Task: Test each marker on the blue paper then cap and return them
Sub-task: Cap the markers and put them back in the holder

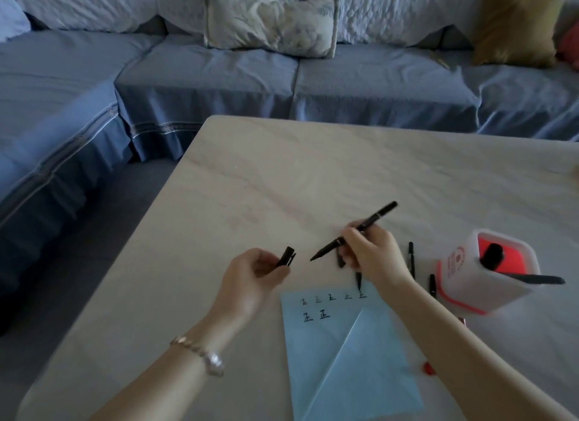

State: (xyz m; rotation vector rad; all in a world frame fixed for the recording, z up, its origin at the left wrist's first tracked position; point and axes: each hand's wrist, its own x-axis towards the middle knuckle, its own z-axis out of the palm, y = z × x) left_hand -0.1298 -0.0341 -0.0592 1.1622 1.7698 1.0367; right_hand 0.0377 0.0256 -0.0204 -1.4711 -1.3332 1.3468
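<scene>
Facing blue sofa, pale table, blue paper

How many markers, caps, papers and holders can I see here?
Markers: 7 (1 in right hand, 2 in holder, 4 on table, two partly hidden)
Cap in left hand: 1
Blue paper: 1
Holder: 1
Total: 10

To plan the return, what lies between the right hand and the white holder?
Between the right hand and the white holder lie one black marker and a second marker, shown in head view.
</scene>
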